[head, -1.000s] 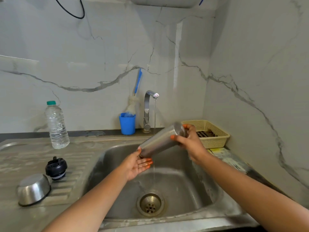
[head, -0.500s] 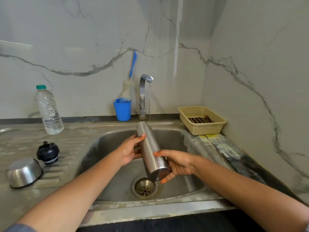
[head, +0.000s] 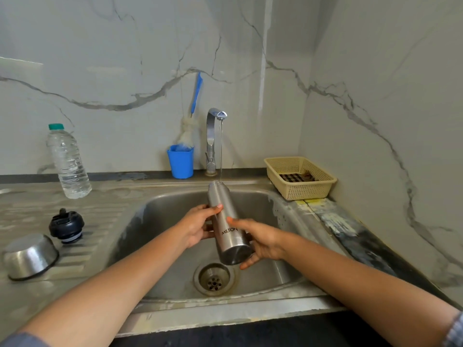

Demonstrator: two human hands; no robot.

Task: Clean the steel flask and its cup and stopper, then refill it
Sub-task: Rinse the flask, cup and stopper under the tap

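Okay, flask: steel flask (head: 226, 221) over the sink (head: 155, 221), tilted, mouth up under the tap (head: 213, 136), base toward the camera, "MILTON" on its side.
Water: thin stream (head: 221, 151) falls from the tap onto the flask mouth.
Left hand: left hand (head: 198, 229) grips the flask mid-body, thumb on top.
Right hand: right hand (head: 263, 242) is curled round the flask near its base, fingers underneath.
Stopper: black stopper (head: 66, 225) upright on the worktop (head: 30, 204), left of the sink.
Cup: steel cup (head: 30, 256) mouth down, near the stopper, not touching.
Other: 1 plastic bottle (head: 67, 164) back left; blue holder (head: 180, 161) with brush (head: 196, 93) beside the tap; cream basket (head: 300, 189) right of the sink.
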